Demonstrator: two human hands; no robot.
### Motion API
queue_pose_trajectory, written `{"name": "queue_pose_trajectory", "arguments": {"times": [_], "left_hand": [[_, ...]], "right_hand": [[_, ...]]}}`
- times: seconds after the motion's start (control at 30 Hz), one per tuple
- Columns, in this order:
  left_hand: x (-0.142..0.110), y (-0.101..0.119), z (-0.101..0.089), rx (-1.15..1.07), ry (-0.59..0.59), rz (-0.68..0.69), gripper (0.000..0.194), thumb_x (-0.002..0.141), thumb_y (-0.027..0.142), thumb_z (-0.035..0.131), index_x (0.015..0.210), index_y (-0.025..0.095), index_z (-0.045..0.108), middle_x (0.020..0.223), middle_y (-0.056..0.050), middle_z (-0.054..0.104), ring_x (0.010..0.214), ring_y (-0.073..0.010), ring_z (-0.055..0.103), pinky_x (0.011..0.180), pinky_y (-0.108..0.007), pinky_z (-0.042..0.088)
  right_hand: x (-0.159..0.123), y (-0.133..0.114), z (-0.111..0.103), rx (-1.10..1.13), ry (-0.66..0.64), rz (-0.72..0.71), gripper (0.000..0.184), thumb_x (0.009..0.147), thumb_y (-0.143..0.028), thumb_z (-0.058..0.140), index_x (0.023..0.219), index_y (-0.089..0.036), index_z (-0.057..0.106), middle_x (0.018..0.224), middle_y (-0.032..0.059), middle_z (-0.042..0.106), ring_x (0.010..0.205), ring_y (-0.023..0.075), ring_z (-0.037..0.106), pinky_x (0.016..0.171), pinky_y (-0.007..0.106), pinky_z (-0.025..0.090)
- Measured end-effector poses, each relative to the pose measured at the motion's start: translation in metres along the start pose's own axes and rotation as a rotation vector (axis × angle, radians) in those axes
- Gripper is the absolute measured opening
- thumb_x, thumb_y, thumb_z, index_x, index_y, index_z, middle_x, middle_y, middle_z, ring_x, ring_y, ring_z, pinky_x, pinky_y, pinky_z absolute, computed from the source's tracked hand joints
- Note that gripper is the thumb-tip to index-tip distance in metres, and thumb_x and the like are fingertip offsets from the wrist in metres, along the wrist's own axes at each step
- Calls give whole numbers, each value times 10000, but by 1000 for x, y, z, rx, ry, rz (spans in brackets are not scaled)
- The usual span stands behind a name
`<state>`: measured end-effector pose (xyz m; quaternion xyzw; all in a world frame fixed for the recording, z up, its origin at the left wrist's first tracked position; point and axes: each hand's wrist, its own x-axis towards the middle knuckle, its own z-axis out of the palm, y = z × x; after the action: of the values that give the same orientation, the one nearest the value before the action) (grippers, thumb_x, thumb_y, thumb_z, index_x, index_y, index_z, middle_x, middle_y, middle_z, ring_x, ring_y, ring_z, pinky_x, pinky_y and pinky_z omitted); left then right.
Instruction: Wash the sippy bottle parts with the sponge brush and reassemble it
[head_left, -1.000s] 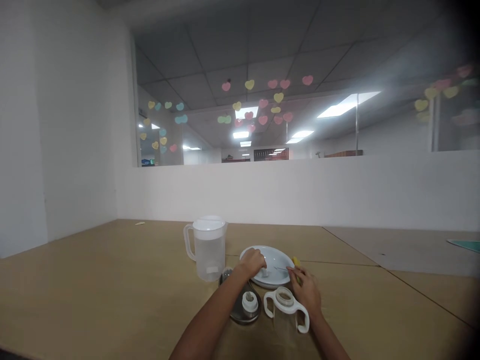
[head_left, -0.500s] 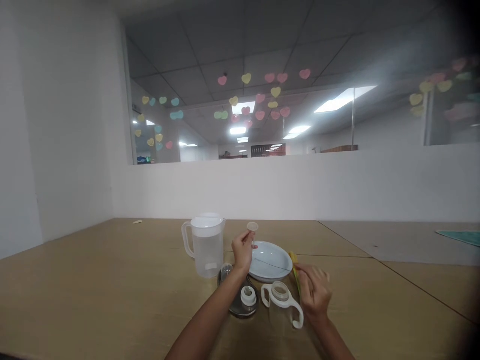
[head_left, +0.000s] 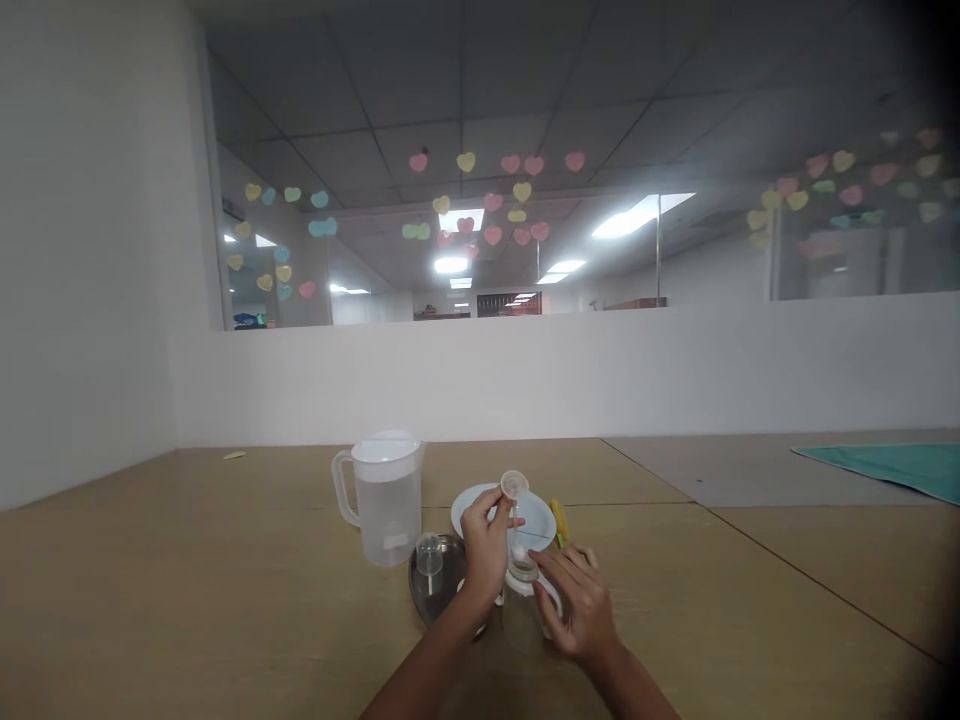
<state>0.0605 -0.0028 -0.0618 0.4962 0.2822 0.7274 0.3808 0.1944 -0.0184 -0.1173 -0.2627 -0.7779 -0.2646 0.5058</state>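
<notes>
My left hand (head_left: 486,540) pinches a bottle straw piece, a small round disc (head_left: 514,485) with a thin stem hanging from it. The stem's white lower end (head_left: 519,551) is just over the mouth of a clear baby bottle (head_left: 523,570) with a white two-handled ring. My right hand (head_left: 581,605) curls around the right side of this bottle's neck, thumb at the ring and index finger at the rim. Behind my hands lies a pale blue-white dish (head_left: 466,500). My left forearm partly hides a dark metal tray (head_left: 425,598) holding a small clear cap (head_left: 429,555).
A translucent pitcher (head_left: 388,505) of water stands left of the tray. A long yellow object (head_left: 559,522) lies at the dish's right edge. Farther right is a teal mat (head_left: 892,467). A small pale piece (head_left: 234,455) lies far left, near the wall.
My right hand has left the yellow object and moved left to the bottle. My left hand has brought the straw piece over the bottle's mouth. The camera has turned right.
</notes>
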Motion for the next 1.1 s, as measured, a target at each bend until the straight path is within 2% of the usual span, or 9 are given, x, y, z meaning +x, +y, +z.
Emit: {"name": "queue_pose_trajectory", "arguments": {"times": [0.2,0.33,0.5,0.57,0.67,0.77,0.87,1.0,1.1], "left_hand": [[-18,-14,-11,320,-165,207,304,862,367,463,868,157,682,869,-70,657,777,-162,604,694,-282,531],[-29,-21,-16,535,-336,375,292,894,276,406,871,188,684,826,-42,683,780,-153,599,939,-385,433],[-33,-22,-33,656,-305,436,290,874,183,386,954,205,663,927,-38,679,882,-153,587,1020,-393,344],[-31,-23,-46,764,-274,433,317,840,135,375,988,198,648,993,-48,666,953,-169,565,978,-375,367],[-24,-26,-68,998,-254,370,298,731,73,400,849,180,651,909,-49,665,906,-195,555,866,-354,397],[-20,-30,-81,1206,-305,257,220,635,62,435,717,173,606,801,-48,642,834,-202,553,788,-327,390],[-19,-35,-84,1311,-406,173,232,594,56,450,739,180,581,832,-42,634,845,-194,560,746,-286,382],[-20,-42,-83,1383,-499,110,187,664,68,441,736,186,567,854,-43,634,841,-183,575,691,-255,375],[-18,-41,-86,1384,-351,139,171,744,96,399,719,185,543,807,-51,621,779,-179,576,659,-257,375]], "right_hand": [[-2,2,1,0,-43,48,335,787,-190,472,1106,-204,574,881,66,666,756,189,603,700,342,433],[-3,0,4,11,-36,91,313,808,-198,449,1094,-198,576,845,67,659,744,195,601,665,335,437],[-7,3,7,35,-16,108,271,815,-207,466,1064,-204,574,864,55,664,745,188,606,680,337,445],[-8,5,8,34,-19,111,280,813,-219,478,1076,-211,572,881,55,668,767,193,614,697,342,449],[-8,6,9,35,-23,128,264,816,-238,484,1060,-212,581,877,59,669,764,198,617,693,345,450],[-10,7,11,35,-15,152,230,818,-253,479,1015,-209,589,849,59,668,744,201,616,677,345,452],[-11,7,12,14,-17,183,264,820,-277,482,1060,-209,568,893,64,665,803,217,620,696,354,459],[-14,6,13,-18,-11,238,411,836,-315,461,1235,-217,464,1067,98,620,968,257,591,773,393,459],[-16,5,13,-22,6,266,456,850,-318,433,1295,-222,397,1135,117,577,1031,274,561,806,419,448]]}}
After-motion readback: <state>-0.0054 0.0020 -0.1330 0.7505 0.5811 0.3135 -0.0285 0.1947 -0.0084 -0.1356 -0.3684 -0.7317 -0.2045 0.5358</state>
